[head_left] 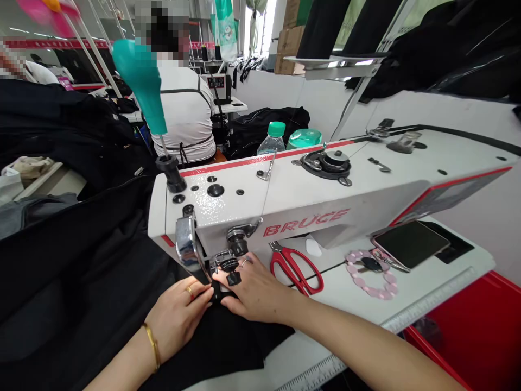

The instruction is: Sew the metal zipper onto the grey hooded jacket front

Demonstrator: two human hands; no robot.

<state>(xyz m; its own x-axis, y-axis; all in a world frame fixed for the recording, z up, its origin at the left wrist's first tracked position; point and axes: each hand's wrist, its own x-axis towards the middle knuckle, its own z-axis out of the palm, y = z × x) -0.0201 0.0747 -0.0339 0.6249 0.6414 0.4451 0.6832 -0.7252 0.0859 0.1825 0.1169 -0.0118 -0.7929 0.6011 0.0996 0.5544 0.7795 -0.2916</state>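
Note:
A white sewing machine [309, 201] with red lettering stands in front of me. Black fabric [101, 282] runs from the left under its needle area [230, 271]. My left hand [177, 315], with a gold ring and bracelet, lies on the fabric just left of the presser foot, its fingers curled and pressing the cloth. My right hand [254, 290] lies flat on the fabric right beside the foot, its fingers stretched toward the needle and touching the left hand's fingertips.
Red-handled scissors [297, 266], a pink bead bracelet [368, 274] and a dark phone [409, 244] lie on the table to the right. A ruler strip [427, 304] edges the table, with a red bin [476, 331] beyond. A person [185, 108] sits ahead, back turned. Two bottles [272, 141] stand behind the machine.

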